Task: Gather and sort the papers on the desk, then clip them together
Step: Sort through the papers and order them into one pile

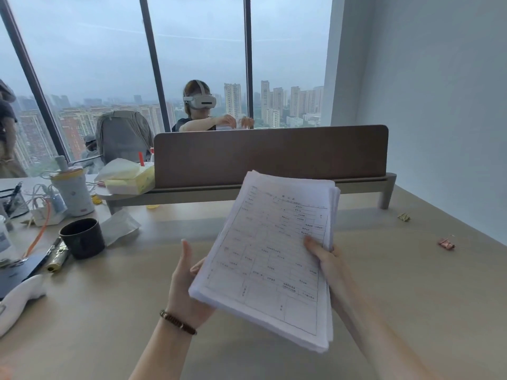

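Observation:
A thick stack of white printed forms is held up above the desk, tilted with its top away from me. My right hand grips the stack's right edge, thumb on the top sheet. My left hand is at the stack's left edge, fingers under it and thumb raised free. A pink binder clip lies on the desk to the far right, apart from the papers. A small gold-green clip lies further back.
A brown divider panel on a riser crosses the back of the desk; a person with a headset sits behind it. At left stand a dark cup, a white bottle, a tissue box, cables and a white device.

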`<state>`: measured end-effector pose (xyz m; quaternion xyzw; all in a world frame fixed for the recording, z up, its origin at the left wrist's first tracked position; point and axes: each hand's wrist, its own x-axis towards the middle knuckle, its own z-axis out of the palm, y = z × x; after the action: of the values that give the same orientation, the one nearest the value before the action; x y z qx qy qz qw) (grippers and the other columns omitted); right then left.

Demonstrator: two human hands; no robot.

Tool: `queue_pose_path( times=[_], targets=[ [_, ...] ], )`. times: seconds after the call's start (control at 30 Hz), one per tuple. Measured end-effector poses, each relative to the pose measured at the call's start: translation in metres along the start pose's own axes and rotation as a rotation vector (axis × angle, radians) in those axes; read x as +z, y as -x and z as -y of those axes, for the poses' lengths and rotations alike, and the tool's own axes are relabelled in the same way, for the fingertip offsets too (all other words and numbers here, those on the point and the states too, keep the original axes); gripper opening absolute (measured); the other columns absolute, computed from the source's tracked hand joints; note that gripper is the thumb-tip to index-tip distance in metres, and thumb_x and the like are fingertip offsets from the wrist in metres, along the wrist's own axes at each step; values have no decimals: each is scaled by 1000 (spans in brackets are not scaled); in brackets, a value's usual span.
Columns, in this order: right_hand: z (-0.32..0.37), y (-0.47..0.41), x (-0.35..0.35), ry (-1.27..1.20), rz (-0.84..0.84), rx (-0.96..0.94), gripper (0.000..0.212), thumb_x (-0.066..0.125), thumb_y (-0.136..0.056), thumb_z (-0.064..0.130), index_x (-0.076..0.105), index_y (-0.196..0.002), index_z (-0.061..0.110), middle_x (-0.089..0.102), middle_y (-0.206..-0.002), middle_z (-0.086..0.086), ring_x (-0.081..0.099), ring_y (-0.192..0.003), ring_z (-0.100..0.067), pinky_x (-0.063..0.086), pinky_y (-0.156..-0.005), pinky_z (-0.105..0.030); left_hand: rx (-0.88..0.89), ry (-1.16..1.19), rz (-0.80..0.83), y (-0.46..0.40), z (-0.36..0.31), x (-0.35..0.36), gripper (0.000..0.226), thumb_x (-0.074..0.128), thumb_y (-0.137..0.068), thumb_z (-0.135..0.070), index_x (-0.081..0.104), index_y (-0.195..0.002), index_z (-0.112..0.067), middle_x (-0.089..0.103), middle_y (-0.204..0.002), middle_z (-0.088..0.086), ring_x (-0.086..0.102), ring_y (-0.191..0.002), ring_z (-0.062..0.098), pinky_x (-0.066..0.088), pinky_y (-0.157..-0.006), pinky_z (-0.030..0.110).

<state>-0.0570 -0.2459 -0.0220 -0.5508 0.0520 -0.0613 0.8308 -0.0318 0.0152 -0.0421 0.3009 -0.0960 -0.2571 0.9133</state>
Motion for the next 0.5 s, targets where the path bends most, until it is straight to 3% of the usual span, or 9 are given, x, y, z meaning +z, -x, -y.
queue_pose_path(
  times=[0.03, 0.1, 0.17, 0.3, 0.5],
  targets=[
    [-2, 0, 1, -35, -53, -16, 27, 65, -96, 24, 70, -116, 7, 77, -106, -15, 76, -93, -34, 63, -75, -44, 60, -4, 11, 0, 5, -1, 88, 67, -72, -72, 56, -128, -5, 57, -134, 22, 54, -125, 42, 40, -107, 57],
    [-7, 0, 7, -79, -186, -44, 26, 67, -95, 26, 69, -114, 9, 78, -104, -13, 77, -89, -32, 63, -75, -48, 154, -44, -7, 0, 22, 12, 95, 67, -72, -70, 47, -144, -10, 49, -147, 21, 48, -133, 41, 42, -105, 55],
    [-13, 0, 17, -125, -298, -46, 28, 69, -93, 28, 67, -114, 10, 77, -104, -13, 77, -87, -32, 63, -75, -52, 174, -115, -61, -1, 41, 33, 81, 73, -78, -52, 48, -144, -13, 51, -145, 19, 50, -132, 39, 43, -104, 55],
    [-22, 4, 31, -171, -419, -90, 19, 70, -93, 31, 64, -102, 16, 76, -100, -10, 76, -87, -30, 62, -78, -51, 206, -188, -257, -12, 65, 47, 41, 63, -93, -10, 56, -133, -12, 66, -129, 18, 63, -118, 39, 47, -99, 61],
    [-16, 6, 13, -184, -279, -125, 16, 66, -94, 17, 67, -110, 17, 76, -110, -8, 72, -103, -25, 59, -85, -39, 228, -370, -454, -13, 44, 32, 31, 66, -87, 1, 64, -117, -6, 74, -114, 14, 70, -104, 36, 56, -88, 55]
  ],
)
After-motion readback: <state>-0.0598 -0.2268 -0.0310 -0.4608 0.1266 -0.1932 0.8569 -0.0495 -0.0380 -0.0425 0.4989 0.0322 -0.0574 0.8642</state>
